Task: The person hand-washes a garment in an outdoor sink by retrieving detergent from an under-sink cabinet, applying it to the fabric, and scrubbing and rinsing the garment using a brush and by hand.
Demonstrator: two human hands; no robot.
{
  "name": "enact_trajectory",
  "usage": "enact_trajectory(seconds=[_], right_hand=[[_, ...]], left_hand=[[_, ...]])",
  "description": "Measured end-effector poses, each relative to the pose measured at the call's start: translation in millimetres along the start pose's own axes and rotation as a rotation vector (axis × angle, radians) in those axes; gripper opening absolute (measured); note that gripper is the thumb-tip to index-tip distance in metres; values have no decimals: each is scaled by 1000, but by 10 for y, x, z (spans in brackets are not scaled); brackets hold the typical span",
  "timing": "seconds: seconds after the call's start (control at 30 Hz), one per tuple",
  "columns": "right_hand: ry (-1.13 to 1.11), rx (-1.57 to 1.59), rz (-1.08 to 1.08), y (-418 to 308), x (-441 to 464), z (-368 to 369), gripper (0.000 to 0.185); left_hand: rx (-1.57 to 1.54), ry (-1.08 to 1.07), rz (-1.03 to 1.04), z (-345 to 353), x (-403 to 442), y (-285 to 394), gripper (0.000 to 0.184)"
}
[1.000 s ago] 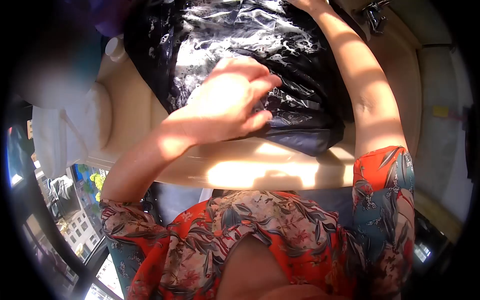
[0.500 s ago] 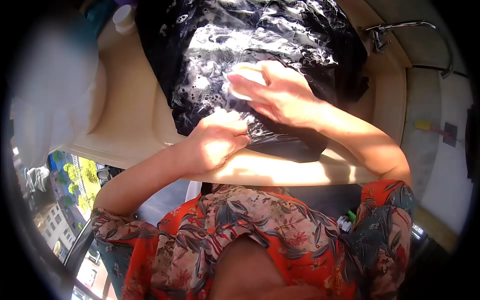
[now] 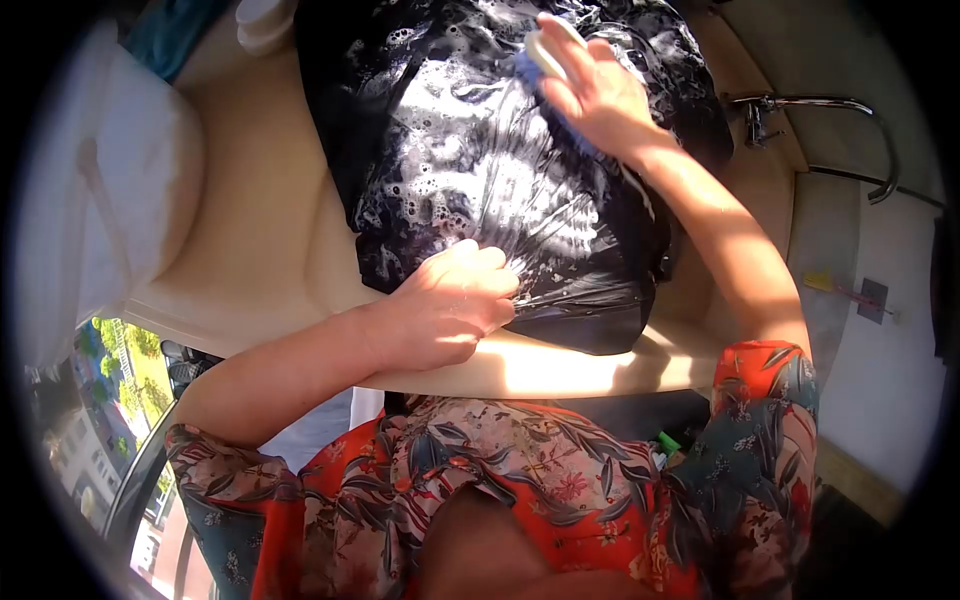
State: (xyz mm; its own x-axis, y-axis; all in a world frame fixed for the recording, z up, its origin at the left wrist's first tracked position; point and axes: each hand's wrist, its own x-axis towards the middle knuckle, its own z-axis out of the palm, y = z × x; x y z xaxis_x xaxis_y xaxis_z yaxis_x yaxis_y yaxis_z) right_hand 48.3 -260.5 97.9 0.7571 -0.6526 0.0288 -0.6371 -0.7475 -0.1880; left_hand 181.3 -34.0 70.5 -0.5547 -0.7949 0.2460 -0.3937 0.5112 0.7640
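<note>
A wet black cloth item (image 3: pixel 430 150), streaked with white soap suds, lies spread over the beige sink. My left hand (image 3: pixel 455 305) is closed in a fist on its near edge, and folds fan out from that grip. Farther up, my right hand (image 3: pixel 595 95) holds a scrub brush (image 3: pixel 545 55) with a white back and bluish bristles, pressed to the sudsy fabric. The fingers of that hand wrap over the brush's back. What kind of garment the black cloth is, I cannot tell.
The beige sink (image 3: pixel 250 190) has a chrome faucet (image 3: pixel 820 103) at its right. A white container (image 3: pixel 265 25) and a teal cloth (image 3: pixel 170 40) sit at the upper left. Whitish hanging fabric (image 3: pixel 110 190) fills the left side, above a window view.
My right hand has pushed the brush away from me, up across the cloth, from near my left fist. The left hand keeps its grip, and the fabric is now drawn into taut folds.
</note>
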Motion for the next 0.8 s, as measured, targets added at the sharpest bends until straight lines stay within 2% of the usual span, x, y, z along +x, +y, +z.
enact_trajectory(seconds=[0.03, 0.07, 0.13, 0.17, 0.2, 0.23, 0.27, 0.33, 0.37, 0.4, 0.43, 0.47, 0.5, 0.53, 0.57, 0.6, 0.67, 0.73, 0.77, 0.8], right_hand=[[93, -157, 130, 350, 388, 58, 53], [-113, -26, 268, 625, 765, -28, 43], [-64, -38, 367, 347, 732, -241, 48], [35, -116, 235, 587, 658, 24, 58], [-132, 144, 170, -9, 286, -281, 59], [-121, 40, 73, -384, -131, -217, 59], [-286, 57, -44, -763, -523, -306, 58], [-215, 127, -13, -373, -480, -96, 60], [-178, 163, 1, -179, -461, 8, 61], [-74, -45, 29, 31, -86, -124, 61], [46, -143, 232, 471, 268, -20, 61], [114, -114, 300, 698, 372, -184, 50], [186, -81, 365, 927, 478, -347, 51], [161, -436, 173, 1416, 650, -128, 52], [90, -287, 505, 392, 380, -681, 51], [69, -261, 365, 323, 421, -595, 56], [-207, -346, 424, 322, 213, -758, 48], [-54, -46, 313, 818, 139, -228, 54], [16, 13, 136, 447, -222, -259, 55], [-82, 209, 18, 52, -594, -311, 56]], left_hand=[[-4, -1, 1, 8, 0, -2, 7], [-1, -2, 15, -1, 12, -5, 7], [-30, 22, 30, 7, -16, -25, 6], [-36, 45, 29, 51, -19, -10, 6], [-44, 73, 26, 56, -15, 6, 5], [-26, 53, 12, 30, -3, 34, 3], [-23, 90, 32, 60, -4, 45, 3], [-10, 156, 71, 114, 40, 20, 3], [-41, 98, 35, 45, 90, 58, 4], [-40, 94, 36, 49, 133, 30, 4], [-44, 81, 29, 67, 158, 32, 3], [-25, 74, 29, 211, 390, 187, 3], [-8, 94, 47, 227, 391, 158, 3], [-1, 107, 54, 262, 382, 114, 3], [11, 110, 41, 247, 387, 103, 3], [18, 117, 29, 252, 394, 117, 4], [216, 182, 40, 248, 345, 137, 7], [412, 359, 44, 273, 231, 266, 12], [427, 323, 12, 323, 165, 256, 13], [435, 286, -19, 402, 71, 216, 14]])
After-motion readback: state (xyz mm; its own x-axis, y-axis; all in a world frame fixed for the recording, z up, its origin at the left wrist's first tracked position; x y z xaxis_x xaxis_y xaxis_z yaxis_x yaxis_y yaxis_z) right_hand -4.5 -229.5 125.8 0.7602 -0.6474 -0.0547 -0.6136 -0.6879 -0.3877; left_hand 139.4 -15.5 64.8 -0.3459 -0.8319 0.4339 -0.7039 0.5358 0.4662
